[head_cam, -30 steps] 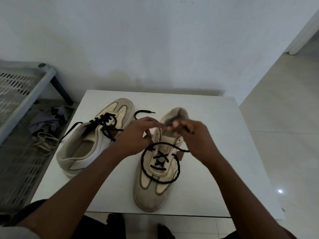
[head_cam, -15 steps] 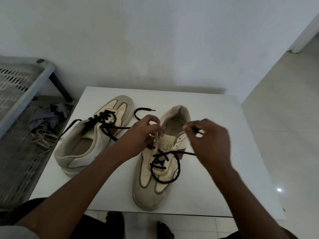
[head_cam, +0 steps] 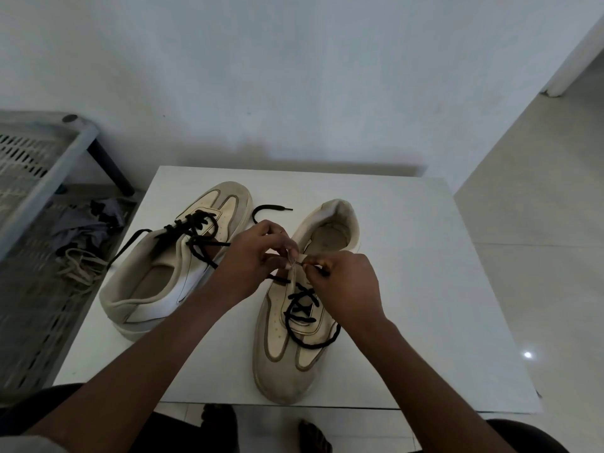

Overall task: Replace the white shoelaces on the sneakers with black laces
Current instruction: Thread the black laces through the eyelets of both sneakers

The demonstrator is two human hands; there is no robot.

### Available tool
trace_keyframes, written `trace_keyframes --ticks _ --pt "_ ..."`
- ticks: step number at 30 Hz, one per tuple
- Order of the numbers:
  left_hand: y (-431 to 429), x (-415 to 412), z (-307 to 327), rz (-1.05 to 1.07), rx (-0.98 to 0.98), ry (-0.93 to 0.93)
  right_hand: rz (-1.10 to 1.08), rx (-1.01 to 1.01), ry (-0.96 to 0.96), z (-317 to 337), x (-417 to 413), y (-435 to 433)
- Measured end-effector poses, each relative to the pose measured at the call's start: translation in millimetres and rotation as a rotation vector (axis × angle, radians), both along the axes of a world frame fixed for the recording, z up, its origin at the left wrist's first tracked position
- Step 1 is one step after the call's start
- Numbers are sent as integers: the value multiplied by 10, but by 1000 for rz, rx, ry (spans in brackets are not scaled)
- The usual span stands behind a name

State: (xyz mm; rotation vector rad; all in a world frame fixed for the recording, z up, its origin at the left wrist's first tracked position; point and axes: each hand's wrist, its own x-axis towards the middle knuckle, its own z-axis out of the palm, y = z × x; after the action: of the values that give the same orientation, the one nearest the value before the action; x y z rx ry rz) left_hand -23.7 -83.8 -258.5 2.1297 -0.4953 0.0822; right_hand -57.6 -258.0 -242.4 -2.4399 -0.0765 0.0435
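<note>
Two shoes on a white table. Near shoe points toe toward the person, w/ a black lace crossed through its lower eyelets only; slack loops out over the shoe's right side. L hand has its fingers curled, pinching the eyelet edge at mid-shoe. R hand is just beside it, pinching the lace tip, prob. at an eyelet, though that's too small to tell. A loose black end lies on the table between the shoes. Far shoe, on the left, toe away, has black lacing, untied. White laces lie off the table on a grey rack, next to a cloth.
</note>
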Motion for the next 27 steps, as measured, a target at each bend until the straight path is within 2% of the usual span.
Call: trace_keyframes --ticks 8,11,16,18,22,25,27 --pt "14 -38 -36 49 -144 52 141 -101 -68 -56 26 -37" --pt "16 -46 -73 63 -245 84 154 -73 -110 -52 14 -18" --pt "22 -69 -129 63 -339 105 161 -98 -50 -23 51 8" --pt "51 -52 -123 44 -242 50 176 -157 -52 -43 49 21" --pt "103 -7 -92 -17 103 -216 181 -173 -97 -101 43 32" --pt "112 5 -91 -14 179 -305 140 -118 -28 -126 81 10" --pt "120 -3 -106 -1 179 -316 104 26 -50 -145 81 10"
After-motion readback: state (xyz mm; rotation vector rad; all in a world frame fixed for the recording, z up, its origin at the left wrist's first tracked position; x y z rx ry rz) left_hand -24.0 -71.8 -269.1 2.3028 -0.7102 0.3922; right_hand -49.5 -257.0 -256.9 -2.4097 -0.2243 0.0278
